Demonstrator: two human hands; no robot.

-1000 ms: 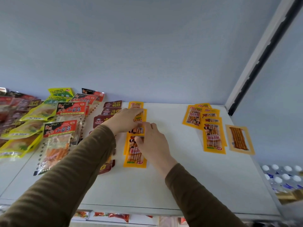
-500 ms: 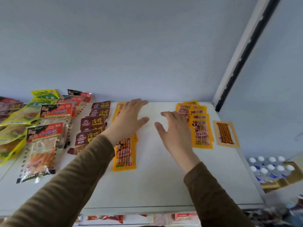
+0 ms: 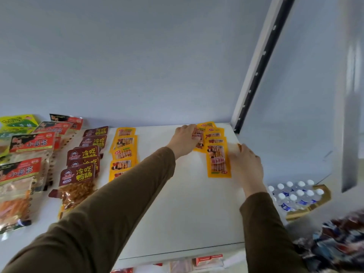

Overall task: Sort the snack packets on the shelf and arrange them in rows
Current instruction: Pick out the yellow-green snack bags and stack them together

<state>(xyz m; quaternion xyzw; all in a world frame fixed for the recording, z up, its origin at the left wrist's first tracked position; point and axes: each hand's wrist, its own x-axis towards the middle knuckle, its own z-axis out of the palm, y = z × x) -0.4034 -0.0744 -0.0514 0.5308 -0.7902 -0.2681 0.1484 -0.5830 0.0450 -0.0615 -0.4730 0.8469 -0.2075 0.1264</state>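
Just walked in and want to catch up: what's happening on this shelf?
A person is sorting snack packets on a white shelf. Both hands are at the cluster of orange packets near the right end: the left hand rests on its far packets, the right hand touches its right edge. To the left lie a tidy row of the same orange packets, then a row of maroon packets and red-labelled ones.

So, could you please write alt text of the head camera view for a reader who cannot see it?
Two hands reach to a loose group of yellow snack packets at the far right of a white shelf: the left hand rests on the packets, the right hand touches their right edge. Further left lie a row of yellow packets, dark red packets and red-topped packets.
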